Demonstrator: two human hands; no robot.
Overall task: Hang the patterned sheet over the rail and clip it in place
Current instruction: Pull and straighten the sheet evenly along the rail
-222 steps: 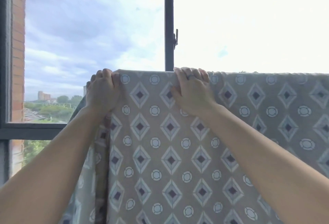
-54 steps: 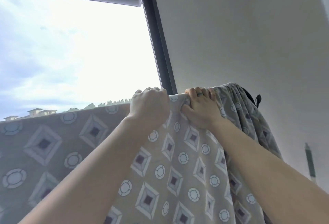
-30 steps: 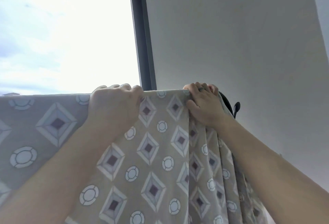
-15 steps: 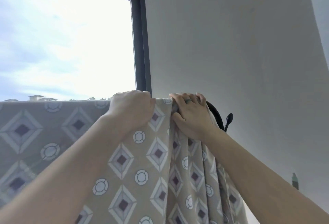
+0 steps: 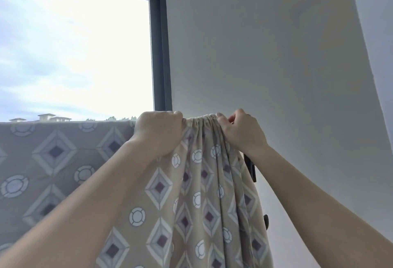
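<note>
The patterned sheet (image 5: 70,161), beige with diamonds and circles, hangs over a rail that it hides completely. Its top edge runs level from the left to the middle of the view. My left hand (image 5: 158,132) is fisted on that top edge. My right hand (image 5: 241,132) pinches the sheet's right end just beside it. Between the two hands the cloth is bunched into tight folds (image 5: 201,120) that fall straight down. No clip shows on the sheet.
A dark window frame (image 5: 160,55) stands behind the sheet, with bright sky to its left. A plain grey wall (image 5: 265,55) fills the right. A dark object (image 5: 251,168) hangs behind the sheet under my right wrist, and a small dark knob (image 5: 265,221) lower.
My view has shifted slightly. My right hand went from flat over the edge to a pinch at the sheet's end, and the cloth between my hands is gathered tighter.
</note>
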